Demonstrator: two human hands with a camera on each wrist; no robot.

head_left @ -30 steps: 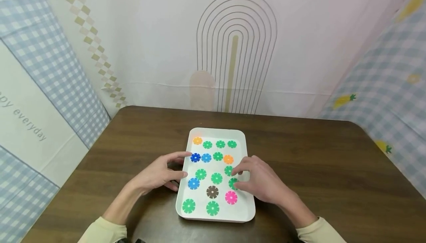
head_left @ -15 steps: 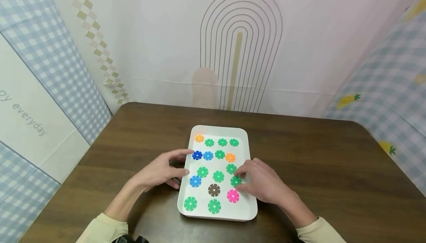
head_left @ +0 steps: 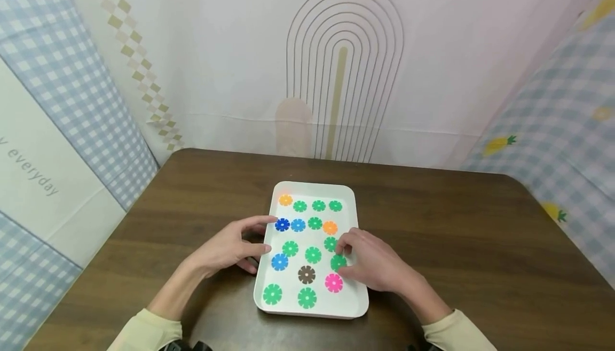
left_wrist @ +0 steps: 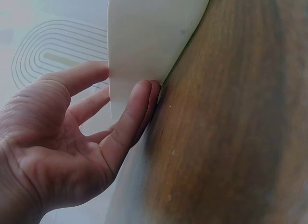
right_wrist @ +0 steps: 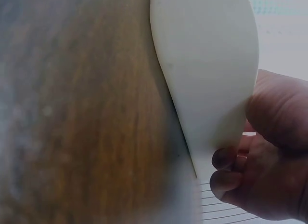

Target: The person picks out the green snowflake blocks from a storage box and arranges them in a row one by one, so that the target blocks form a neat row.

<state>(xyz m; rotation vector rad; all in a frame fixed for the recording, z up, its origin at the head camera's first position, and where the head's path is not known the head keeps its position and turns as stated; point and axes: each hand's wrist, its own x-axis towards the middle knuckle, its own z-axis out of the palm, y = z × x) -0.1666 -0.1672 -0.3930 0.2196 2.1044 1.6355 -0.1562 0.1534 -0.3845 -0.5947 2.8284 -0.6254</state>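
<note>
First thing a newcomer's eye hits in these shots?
Probably the bright notched discs, mostly green, spread across the white tray on the dark table. The lone pink disc pops, toward the near right corner. Then the left hand at the left rim and right hand at a green disc.

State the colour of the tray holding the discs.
The tray is white; it shows best in the head view.

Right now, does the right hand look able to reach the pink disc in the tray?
Probably yes: the pink disc lies uncovered in the tray, close to the right hand, and nothing appears to block the way.
</note>
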